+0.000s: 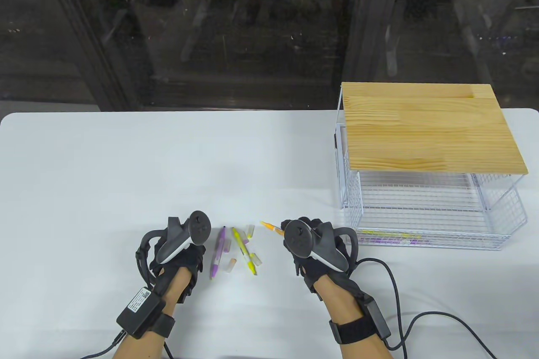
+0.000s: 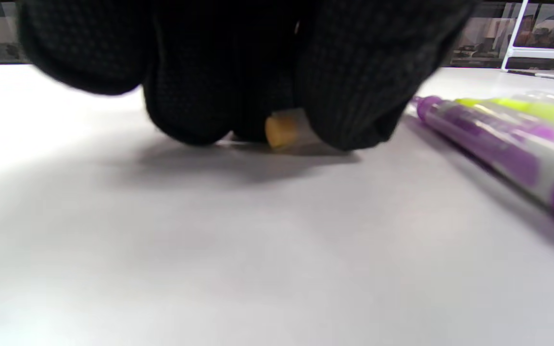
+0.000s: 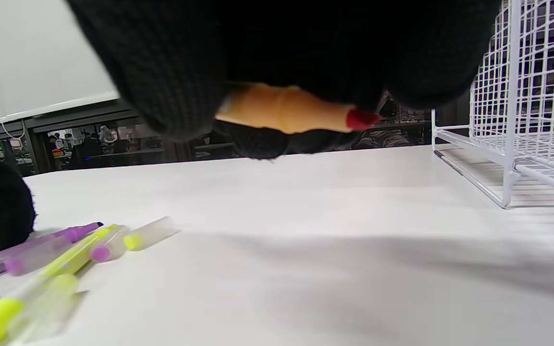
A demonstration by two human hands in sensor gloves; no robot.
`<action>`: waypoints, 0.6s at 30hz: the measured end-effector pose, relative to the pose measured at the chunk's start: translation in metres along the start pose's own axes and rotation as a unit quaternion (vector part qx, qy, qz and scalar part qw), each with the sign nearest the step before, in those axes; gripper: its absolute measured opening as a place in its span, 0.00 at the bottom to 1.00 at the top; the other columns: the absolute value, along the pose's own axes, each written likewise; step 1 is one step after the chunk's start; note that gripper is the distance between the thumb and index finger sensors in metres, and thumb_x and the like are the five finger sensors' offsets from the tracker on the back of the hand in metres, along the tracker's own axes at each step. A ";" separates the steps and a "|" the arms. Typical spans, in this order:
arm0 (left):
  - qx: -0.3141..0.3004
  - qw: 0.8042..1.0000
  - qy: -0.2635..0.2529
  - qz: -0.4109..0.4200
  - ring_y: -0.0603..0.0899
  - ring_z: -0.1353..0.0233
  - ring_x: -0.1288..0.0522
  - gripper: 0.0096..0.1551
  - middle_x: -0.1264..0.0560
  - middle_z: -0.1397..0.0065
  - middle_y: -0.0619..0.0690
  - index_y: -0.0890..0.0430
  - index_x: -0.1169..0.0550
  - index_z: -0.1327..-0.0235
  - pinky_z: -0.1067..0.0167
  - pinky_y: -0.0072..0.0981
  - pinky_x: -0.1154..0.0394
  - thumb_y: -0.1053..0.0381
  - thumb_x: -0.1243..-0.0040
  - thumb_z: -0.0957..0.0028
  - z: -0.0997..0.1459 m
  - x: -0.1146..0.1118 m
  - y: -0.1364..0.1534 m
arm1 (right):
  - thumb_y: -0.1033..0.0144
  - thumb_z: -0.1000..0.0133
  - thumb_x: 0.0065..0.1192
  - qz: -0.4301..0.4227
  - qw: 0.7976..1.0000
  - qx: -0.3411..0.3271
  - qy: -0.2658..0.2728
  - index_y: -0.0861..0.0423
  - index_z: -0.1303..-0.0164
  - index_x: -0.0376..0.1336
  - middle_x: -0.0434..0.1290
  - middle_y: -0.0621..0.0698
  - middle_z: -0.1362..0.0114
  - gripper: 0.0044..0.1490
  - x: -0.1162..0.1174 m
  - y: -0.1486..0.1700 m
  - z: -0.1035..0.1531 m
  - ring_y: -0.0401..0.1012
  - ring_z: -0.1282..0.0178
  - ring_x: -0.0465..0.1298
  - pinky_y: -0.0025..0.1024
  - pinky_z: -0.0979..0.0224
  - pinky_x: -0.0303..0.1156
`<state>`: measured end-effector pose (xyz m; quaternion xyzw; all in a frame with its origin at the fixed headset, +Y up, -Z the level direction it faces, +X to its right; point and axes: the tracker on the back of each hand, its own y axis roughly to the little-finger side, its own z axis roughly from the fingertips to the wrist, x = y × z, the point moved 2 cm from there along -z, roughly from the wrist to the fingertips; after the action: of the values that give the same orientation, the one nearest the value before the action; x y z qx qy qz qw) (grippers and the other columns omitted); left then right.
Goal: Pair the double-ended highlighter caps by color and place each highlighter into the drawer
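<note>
My right hand (image 1: 300,230) holds an uncapped orange highlighter (image 1: 270,227) just above the table, its tip pointing left; the right wrist view shows the orange barrel (image 3: 286,111) with a red tip between my gloved fingers. My left hand (image 1: 182,249) is down on the table, and in the left wrist view its fingertips (image 2: 354,96) pinch a small orange cap (image 2: 281,129). Between the hands lie a purple highlighter (image 1: 217,254), a yellow highlighter (image 1: 243,249), another orange cap (image 1: 230,265) and a few clear caps (image 1: 250,230). The wire drawer (image 1: 438,245) stands pulled open at the right, with highlighters (image 1: 391,238) inside.
A wooden board (image 1: 429,127) tops the white wire drawer frame (image 1: 342,157) at the back right. A black cable (image 1: 396,291) runs from my right wrist across the table's front right. Dark glass stands behind the table's far edge.
</note>
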<state>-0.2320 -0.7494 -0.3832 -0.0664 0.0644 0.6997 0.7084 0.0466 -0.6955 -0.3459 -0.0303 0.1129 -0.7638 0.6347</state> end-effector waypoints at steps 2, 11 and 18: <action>0.001 1.000 -0.007 0.013 0.62 0.42 0.19 0.26 0.18 0.37 0.47 0.47 0.17 0.44 0.53 0.57 0.21 0.49 0.28 0.58 0.001 0.002 0.003 | 0.56 0.54 0.75 0.000 1.000 0.000 0.000 0.46 0.39 0.73 0.81 0.48 0.40 0.30 0.000 0.000 0.000 0.48 0.47 0.82 0.47 0.42 0.77; -0.010 0.993 -0.073 0.094 0.60 0.51 0.13 0.27 0.13 0.42 0.50 0.44 0.18 0.42 0.58 0.55 0.18 0.49 0.30 0.57 0.017 0.029 0.012 | 0.57 0.53 0.75 0.000 1.000 0.001 -0.001 0.46 0.38 0.73 0.81 0.48 0.39 0.30 0.000 0.001 0.000 0.48 0.47 0.82 0.47 0.42 0.77; -0.049 0.984 -0.121 0.119 0.58 0.50 0.15 0.28 0.16 0.38 0.48 0.43 0.19 0.41 0.55 0.54 0.18 0.51 0.29 0.59 0.036 0.048 0.005 | 0.56 0.53 0.75 0.001 1.000 0.001 -0.001 0.46 0.38 0.73 0.81 0.48 0.39 0.30 0.000 0.001 0.000 0.48 0.47 0.82 0.47 0.42 0.77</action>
<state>-0.2364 -0.6954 -0.3572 -0.0076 -0.0491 0.7842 0.6185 0.0478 -0.6961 -0.3466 -0.0302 0.1114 -0.7632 0.6358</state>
